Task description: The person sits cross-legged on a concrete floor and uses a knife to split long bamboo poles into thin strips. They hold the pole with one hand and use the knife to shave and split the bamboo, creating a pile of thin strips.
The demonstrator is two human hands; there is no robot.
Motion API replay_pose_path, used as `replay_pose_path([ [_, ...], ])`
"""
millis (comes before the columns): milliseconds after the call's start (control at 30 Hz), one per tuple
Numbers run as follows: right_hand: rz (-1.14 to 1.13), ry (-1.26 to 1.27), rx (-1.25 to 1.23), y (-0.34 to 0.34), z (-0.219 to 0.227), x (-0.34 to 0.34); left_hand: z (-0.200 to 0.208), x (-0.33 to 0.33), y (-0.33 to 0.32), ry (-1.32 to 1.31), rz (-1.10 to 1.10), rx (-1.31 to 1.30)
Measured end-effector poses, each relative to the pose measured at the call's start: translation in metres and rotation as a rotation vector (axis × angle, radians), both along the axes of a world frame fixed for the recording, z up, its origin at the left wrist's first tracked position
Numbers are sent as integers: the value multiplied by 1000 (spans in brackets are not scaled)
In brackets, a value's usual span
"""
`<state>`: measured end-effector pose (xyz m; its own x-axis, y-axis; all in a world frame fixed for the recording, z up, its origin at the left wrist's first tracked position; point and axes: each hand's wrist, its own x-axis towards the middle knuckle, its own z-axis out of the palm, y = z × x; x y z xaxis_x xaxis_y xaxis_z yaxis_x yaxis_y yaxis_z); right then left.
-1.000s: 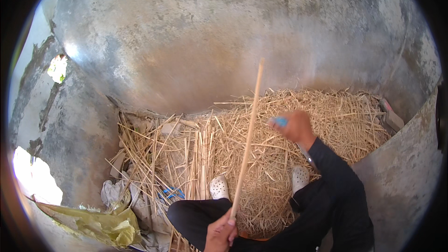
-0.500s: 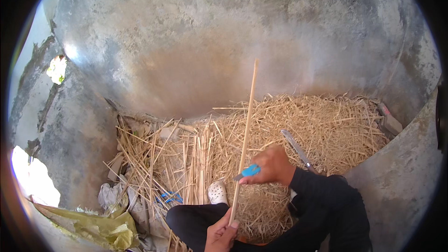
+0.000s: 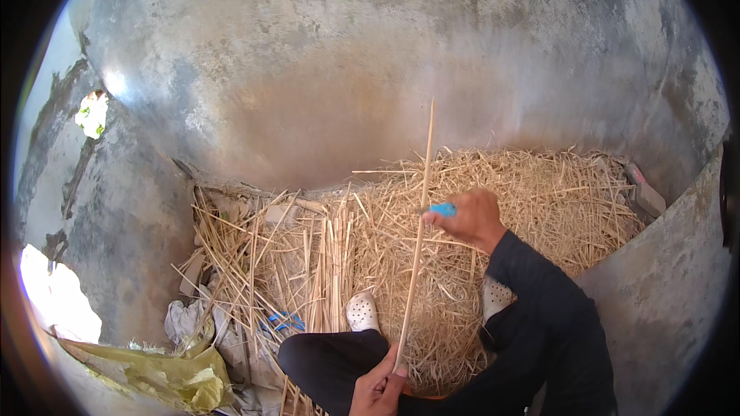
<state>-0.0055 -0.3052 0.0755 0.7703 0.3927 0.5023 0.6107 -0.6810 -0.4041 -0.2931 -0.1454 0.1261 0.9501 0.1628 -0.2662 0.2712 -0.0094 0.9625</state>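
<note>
My left hand [image 3: 378, 390] grips the lower end of a long, thin bamboo strip [image 3: 415, 277] near my bent leg. The strip stands up at a slight tilt, and its tip narrows to a point in front of the wall. Higher up, my right hand [image 3: 474, 219] is closed around a small blue-handled knife [image 3: 442, 209]. Its blade end meets the strip above the middle, with the thumb against the strip. The blade itself is barely visible and blurred.
A thick heap of straw-coloured shavings [image 3: 539, 208] covers the floor. Left of it lie several bamboo strips [image 3: 327, 270], blue twine [image 3: 281, 322] and a yellowish sack [image 3: 166, 377]. Concrete walls [image 3: 331, 108] close in around me. My pale clogs [image 3: 361, 312] rest among the shavings.
My right hand has slid the knife up along the strip, away from my left hand. The strip has turned its narrow edge toward view. A silver blade on the shavings is now out of sight.
</note>
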Motion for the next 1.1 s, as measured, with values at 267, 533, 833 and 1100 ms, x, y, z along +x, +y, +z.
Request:
replay_pose_path([
  [267,35,-47,18,11,-16,-12,5,1,-3,-20,40,-34],
  [533,115,-95,48,14,-9,-19,16,-2,4,51,-30,31],
  [833,-161,80,72,-22,-20,52,-7,-23,4,102,-188,70],
  [1100,-229,115,14,-27,-23,71,-3,-32,5,81,-174,136],
])
